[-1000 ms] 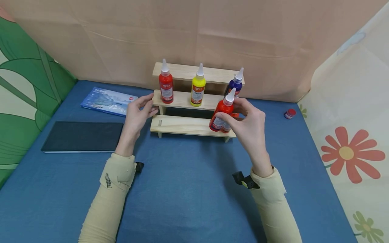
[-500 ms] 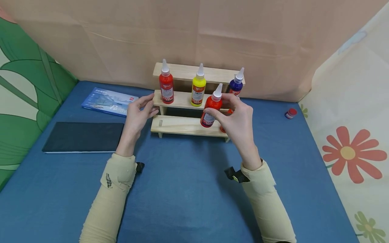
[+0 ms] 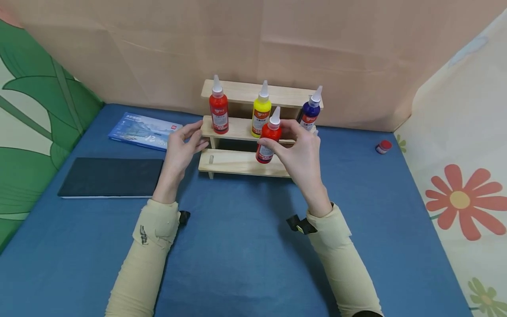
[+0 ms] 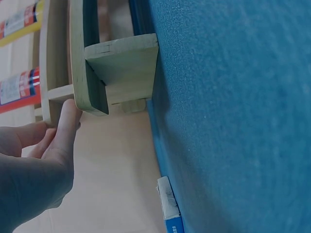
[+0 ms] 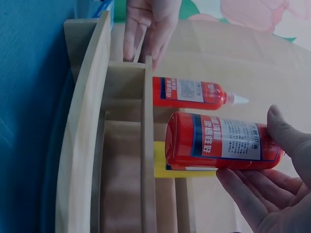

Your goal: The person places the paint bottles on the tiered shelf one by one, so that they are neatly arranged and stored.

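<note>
In the head view my right hand holds a red squeeze bottle with a white pointed nozzle, between thumb and fingers. It is lifted in front of the three-step wooden shelf, overlapping the yellow bottle there. The right wrist view shows the held red bottle with its printed label facing the camera. My left hand grips the left end of the middle step; in the left wrist view its fingertips lie against the wood. Another red bottle and a dark blue bottle stand on the shelf.
A blue picture box and a black notebook lie left of the shelf. A small red-capped jar sits at the far right on the blue cloth. A beige backdrop hangs close behind the shelf.
My right hand has carried the red bottle leftward, from the shelf's right end to in front of the yellow bottle. The left hand has stayed at the shelf's left end.
</note>
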